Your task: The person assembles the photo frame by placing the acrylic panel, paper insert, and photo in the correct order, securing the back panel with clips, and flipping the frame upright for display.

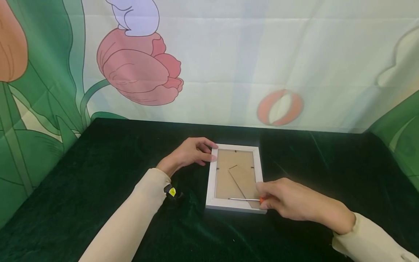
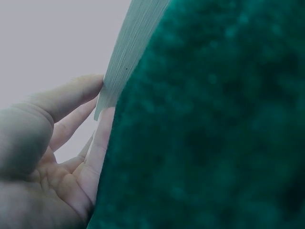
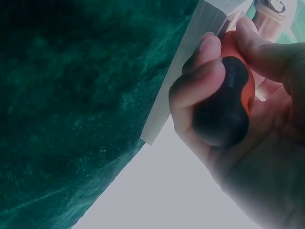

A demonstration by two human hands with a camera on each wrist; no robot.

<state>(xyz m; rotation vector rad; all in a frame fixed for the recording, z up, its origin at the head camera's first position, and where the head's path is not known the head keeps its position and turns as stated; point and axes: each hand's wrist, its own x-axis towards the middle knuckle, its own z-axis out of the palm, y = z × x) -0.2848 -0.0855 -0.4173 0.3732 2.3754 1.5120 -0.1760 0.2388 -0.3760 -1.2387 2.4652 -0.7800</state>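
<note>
A white picture frame point(image 1: 211, 185) lies on its face, its tan backing board point(image 1: 234, 182) upward. Small dark metal tabs sit along the board's edges, and an easel-leg outline crosses it. My left hand point(image 1: 196, 151) holds the frame by its upper left side, thumb and fingers at the edge. In the left wrist view the thumb and a finger touch the wooden side point(image 2: 126, 55). My right hand point(image 1: 291, 198) grips a screwdriver with an orange and black handle point(image 3: 224, 105). Its thin metal shaft point(image 1: 243, 199) lies across the lower backing, tip near the bottom tab.
Dark green velvety cloth point(image 1: 114, 174) covers the table. Behind it hangs a pale curtain point(image 1: 216, 72) printed with flowers and leaves. A small black and yellow object point(image 1: 171, 190) shows at the left sleeve's cuff.
</note>
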